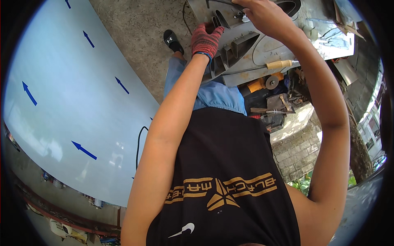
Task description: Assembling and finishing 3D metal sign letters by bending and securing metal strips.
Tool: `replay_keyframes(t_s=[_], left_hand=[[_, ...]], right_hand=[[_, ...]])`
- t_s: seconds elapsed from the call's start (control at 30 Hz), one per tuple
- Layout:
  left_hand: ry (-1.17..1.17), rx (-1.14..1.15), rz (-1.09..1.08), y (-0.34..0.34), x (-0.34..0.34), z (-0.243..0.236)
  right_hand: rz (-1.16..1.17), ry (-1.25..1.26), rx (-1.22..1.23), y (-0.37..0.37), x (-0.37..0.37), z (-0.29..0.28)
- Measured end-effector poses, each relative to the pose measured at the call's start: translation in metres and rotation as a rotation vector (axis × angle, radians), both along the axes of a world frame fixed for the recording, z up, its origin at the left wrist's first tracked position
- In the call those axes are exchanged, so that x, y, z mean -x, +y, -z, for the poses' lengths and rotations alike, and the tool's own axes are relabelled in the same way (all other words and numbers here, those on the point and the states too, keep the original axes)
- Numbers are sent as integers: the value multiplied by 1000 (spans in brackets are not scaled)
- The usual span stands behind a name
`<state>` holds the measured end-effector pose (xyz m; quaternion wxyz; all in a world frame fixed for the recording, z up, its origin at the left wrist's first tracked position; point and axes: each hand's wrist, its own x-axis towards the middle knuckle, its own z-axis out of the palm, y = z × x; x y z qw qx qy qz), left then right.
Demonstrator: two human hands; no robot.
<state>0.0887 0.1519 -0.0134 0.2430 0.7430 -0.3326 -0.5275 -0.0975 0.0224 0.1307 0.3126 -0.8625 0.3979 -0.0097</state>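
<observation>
My left hand (206,41) wears a red and dark knitted glove. Its fingers curl over the edge of a grey bent sheet-metal piece (221,19) on the metal worktable. My bare right hand (269,18) is at the top edge of the view, fingers closed around a thin dark rod (223,2); the rod's far part is cut off by the frame. Between and below the hands lies a hollow curved metal shape (245,46) with upright walls. A tool with a wooden handle (280,64) and a long thin shaft rests nearer to me.
A yellow angle grinder (258,84) sits below the table edge among mixed tools. A large pale sheet (78,94) with blue arrows fills the left side. A dark cable (138,145) runs along its edge. Clear film or plastic (324,28) lies at the table's far right.
</observation>
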Motion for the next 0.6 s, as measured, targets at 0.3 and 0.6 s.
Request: replay_keyframes(t_s=[0.3, 0.6], left_hand=[[-58, -43, 37, 1, -9, 0], [-72, -7, 75, -1, -8, -8]], right_hand=[[-206, 389, -49, -36, -34, 19], [-155, 398, -99, -30, -37, 11]])
